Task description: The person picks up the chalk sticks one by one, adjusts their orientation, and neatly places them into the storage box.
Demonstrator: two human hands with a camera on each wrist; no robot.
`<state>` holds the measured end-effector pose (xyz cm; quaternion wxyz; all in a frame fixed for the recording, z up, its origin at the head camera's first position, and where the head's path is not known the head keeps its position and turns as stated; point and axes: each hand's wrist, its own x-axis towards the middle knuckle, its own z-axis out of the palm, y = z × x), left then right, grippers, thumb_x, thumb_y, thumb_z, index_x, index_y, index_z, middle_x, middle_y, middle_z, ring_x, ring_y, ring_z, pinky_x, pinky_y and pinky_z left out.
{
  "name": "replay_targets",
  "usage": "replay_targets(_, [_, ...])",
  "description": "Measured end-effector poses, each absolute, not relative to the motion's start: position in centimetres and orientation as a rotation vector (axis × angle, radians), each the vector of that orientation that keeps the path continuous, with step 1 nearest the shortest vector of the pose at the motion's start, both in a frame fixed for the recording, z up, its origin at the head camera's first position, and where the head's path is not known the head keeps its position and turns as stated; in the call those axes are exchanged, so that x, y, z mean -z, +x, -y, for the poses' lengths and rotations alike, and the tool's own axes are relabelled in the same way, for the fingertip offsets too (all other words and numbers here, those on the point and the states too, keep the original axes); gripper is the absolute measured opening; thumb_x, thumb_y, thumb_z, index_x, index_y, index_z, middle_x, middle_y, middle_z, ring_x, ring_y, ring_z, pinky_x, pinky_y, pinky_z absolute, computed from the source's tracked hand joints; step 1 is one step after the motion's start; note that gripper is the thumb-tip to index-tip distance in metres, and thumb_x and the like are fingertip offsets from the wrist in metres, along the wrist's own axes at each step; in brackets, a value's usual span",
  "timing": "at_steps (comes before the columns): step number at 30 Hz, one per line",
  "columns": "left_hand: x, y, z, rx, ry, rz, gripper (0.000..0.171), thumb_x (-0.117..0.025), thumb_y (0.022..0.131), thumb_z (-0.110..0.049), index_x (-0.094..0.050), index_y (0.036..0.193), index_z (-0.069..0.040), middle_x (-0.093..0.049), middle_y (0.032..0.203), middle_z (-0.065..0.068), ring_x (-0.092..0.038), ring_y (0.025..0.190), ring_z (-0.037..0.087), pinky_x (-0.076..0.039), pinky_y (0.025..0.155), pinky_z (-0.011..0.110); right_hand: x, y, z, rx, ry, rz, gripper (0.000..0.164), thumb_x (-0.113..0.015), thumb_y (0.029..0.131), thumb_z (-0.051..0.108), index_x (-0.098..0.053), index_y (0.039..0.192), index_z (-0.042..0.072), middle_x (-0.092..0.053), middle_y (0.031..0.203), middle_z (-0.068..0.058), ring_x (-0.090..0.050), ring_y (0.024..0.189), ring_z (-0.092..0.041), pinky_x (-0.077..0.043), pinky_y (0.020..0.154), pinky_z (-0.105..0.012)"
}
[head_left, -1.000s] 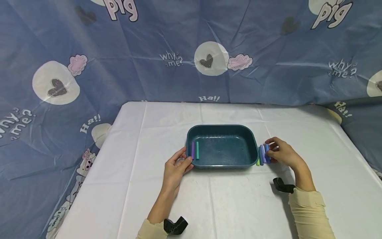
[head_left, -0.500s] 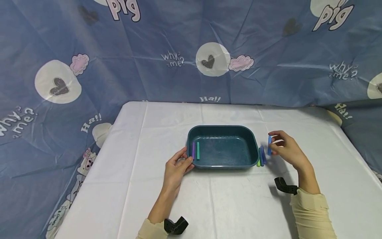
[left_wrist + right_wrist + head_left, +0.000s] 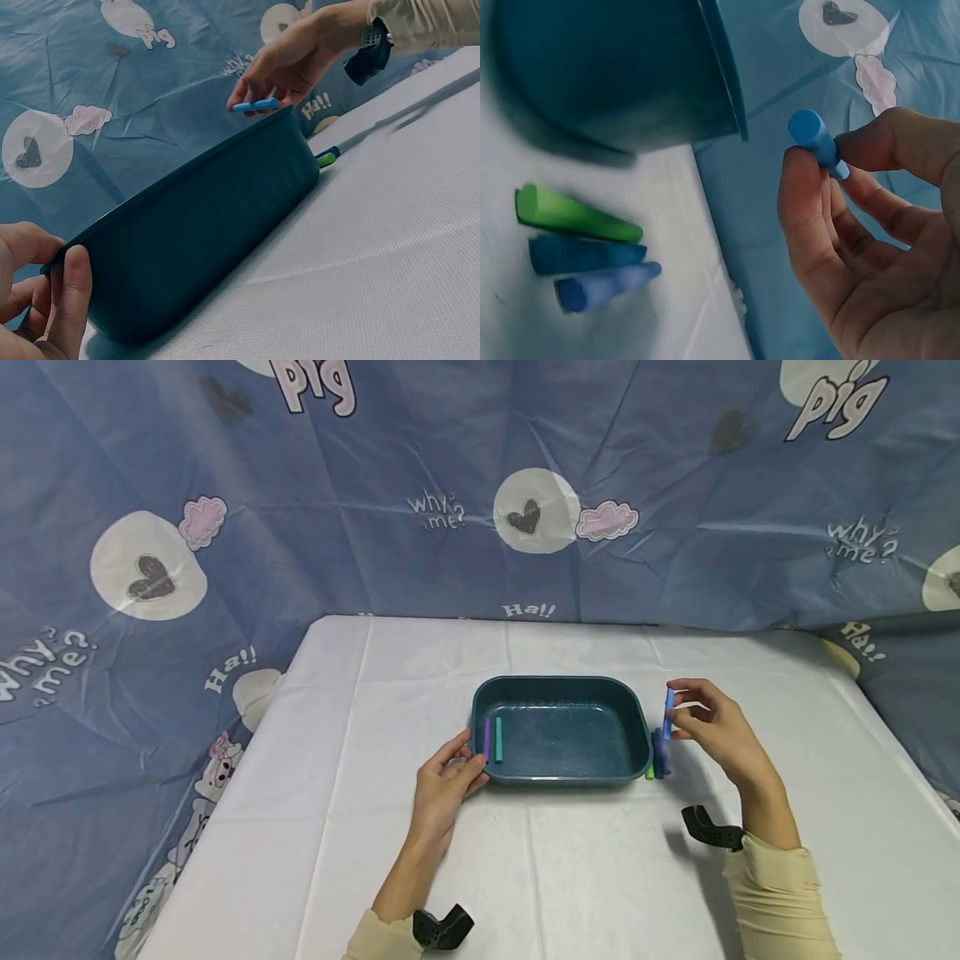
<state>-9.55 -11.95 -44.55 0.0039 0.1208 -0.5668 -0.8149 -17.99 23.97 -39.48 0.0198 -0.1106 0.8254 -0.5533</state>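
My right hand (image 3: 708, 722) pinches a light blue chalk stick (image 3: 814, 137) between thumb and fingers, raised just off the right end of a dark teal plastic basin (image 3: 562, 778). With thumb and fingers, my left hand (image 3: 446, 781) grips the basin's left rim near the front corner. Inside, at the left end, a purple chalk stick (image 3: 487, 739) and a green chalk stick (image 3: 498, 741) lie side by side. Against the basin's outer right wall rest a lime green chalk stick (image 3: 574, 213), a dark blue one (image 3: 589, 255) and a violet-blue one (image 3: 607, 286).
White cloth (image 3: 420, 652) covers the table beneath the basin. A blue patterned curtain (image 3: 420, 568) hangs behind it and along the sides. Each wrist carries a black camera mount, such as the right one (image 3: 711, 831).
My right hand has lifted the light blue chalk stick out of the row and moved it up, then slightly left towards the basin. My left hand stays on the rim.
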Motion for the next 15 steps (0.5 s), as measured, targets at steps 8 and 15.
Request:
replay_targets(8, [44.6, -9.5, 11.9, 2.562, 0.383, 1.764, 0.052, -0.070, 0.083, -0.002, -0.055, 0.131, -0.010, -0.046, 0.105, 0.005, -0.059, 0.074, 0.007, -0.060, 0.076, 0.023, 39.4, -18.0, -22.5, 1.763, -0.337, -2.522, 0.035, -0.052, 0.093, 0.002, -0.047, 0.128, 0.006, -0.049, 0.106, -0.009, -0.062, 0.080, -0.007, -0.061, 0.067, -0.028])
replay_targets(15, [44.4, -9.5, 11.9, 2.558, 0.370, 1.762, 0.051, -0.069, 0.083, -0.001, -0.055, 0.131, -0.010, -0.046, 0.104, 0.003, -0.059, 0.074, 0.007, -0.060, 0.076, 0.023, 39.2, -18.1, -21.0, 1.786, -0.288, -2.485, 0.036, -0.051, 0.091, 0.000, -0.048, 0.126, 0.006, -0.048, 0.106, -0.012, -0.061, 0.079, -0.009, -0.061, 0.066, -0.030])
